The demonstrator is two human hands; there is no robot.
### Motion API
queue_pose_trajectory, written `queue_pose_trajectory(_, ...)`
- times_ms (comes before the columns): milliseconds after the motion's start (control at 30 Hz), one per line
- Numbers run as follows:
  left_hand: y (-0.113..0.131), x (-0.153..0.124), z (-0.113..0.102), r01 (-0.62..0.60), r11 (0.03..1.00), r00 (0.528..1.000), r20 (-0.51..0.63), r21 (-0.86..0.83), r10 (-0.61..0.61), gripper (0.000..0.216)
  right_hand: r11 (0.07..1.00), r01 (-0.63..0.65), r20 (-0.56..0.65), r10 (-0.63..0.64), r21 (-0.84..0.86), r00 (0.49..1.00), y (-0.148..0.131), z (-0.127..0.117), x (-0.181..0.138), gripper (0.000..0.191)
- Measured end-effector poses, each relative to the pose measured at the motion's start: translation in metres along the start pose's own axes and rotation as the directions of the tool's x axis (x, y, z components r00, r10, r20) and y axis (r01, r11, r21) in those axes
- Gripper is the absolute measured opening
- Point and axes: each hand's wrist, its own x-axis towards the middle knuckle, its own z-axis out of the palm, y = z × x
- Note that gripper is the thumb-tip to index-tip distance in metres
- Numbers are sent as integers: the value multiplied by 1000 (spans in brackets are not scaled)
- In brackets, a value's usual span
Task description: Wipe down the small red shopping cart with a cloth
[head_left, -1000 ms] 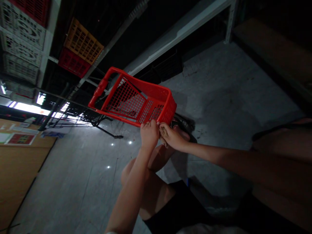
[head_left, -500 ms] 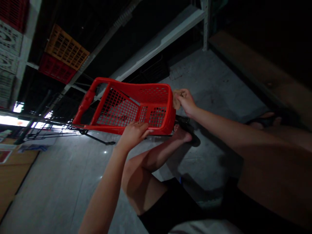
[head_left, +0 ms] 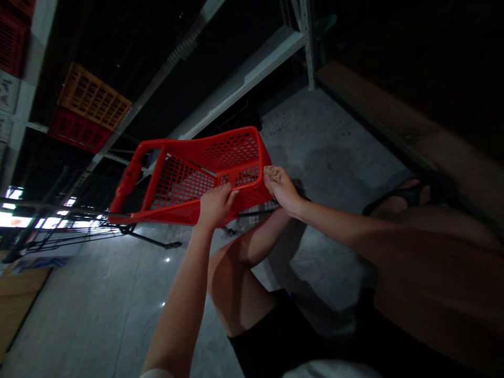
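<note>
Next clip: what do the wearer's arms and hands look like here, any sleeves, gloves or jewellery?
Both forearms are bare up to the picture's edge, with no sleeves showing. The left hand and right hand wear no gloves. No watch or bracelet shows on either wrist. The light is too dim to tell whether there is a ring.

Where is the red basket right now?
In the head view, centre-left, the red basket is tilted above the grey floor, with the left hand and right hand at its near end.

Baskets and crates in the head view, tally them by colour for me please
Red basket, held by left hand and right hand: 1
Red crate on the shelf: 1
Orange crate: 1
Total: 3
</note>
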Motion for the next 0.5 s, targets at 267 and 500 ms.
queue_pose_trajectory(267, -1, -29, 3, -49, 998, 996, -75, -50, 45, 42, 988, -116, -181, 133, 103, 974, 10, 14, 19, 17)
queue_pose_trajectory(500, -9, -104, 6, -112, 992, 989, -102, -51, 107, 46, 976, -217, -309, 211, 14, 928, 13, 16, 55, 19)
